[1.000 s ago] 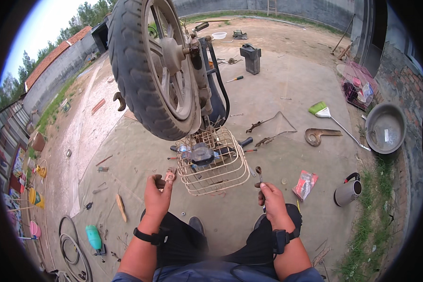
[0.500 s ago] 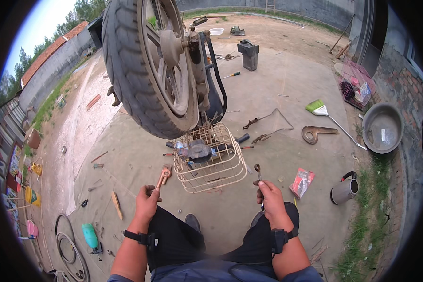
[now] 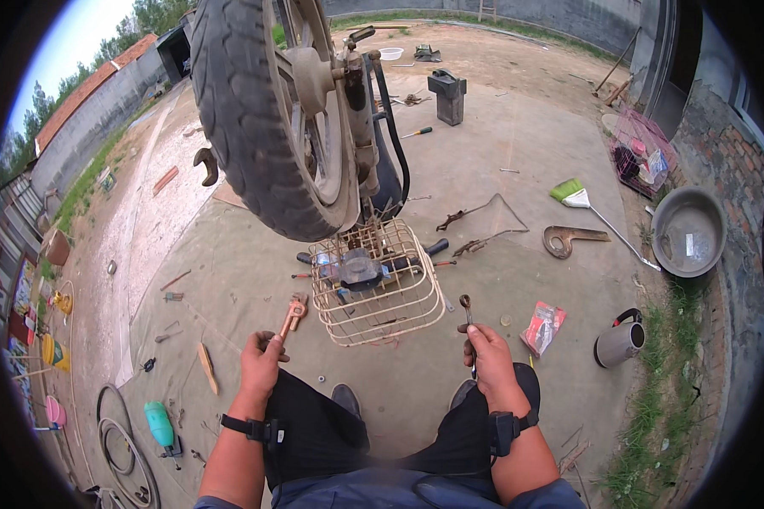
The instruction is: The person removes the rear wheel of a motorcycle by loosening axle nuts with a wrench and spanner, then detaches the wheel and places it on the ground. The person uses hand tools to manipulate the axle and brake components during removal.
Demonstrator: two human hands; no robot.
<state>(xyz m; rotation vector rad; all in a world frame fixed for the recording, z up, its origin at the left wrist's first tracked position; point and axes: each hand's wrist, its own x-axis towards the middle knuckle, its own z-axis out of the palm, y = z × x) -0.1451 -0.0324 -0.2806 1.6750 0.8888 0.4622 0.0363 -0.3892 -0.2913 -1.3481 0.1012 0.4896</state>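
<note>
My left hand (image 3: 261,366) grips the handle of a rusty adjustable wrench (image 3: 294,312) whose jaw points up toward the wire basket (image 3: 373,284). My right hand (image 3: 486,360) holds a dark ring spanner (image 3: 466,310) upright, just right of the basket. The cream wire basket sits on the ground ahead of my knees, fixed to an upturned two-wheeler. Its black tyre (image 3: 250,119) and wheel hub (image 3: 314,76) rise above the basket. Both wrists wear black bands.
A metal basin (image 3: 688,231), a grey jug (image 3: 620,342), a red packet (image 3: 543,327) and a green-headed broom (image 3: 586,208) lie to the right. A teal bottle (image 3: 159,424), hose coils (image 3: 115,441) and scattered tools lie left. A black can (image 3: 447,95) stands far ahead.
My left hand has lowered toward my knee with the wrench. The view has shifted, so the tyre and basket sit further right. My right hand keeps the spanner.
</note>
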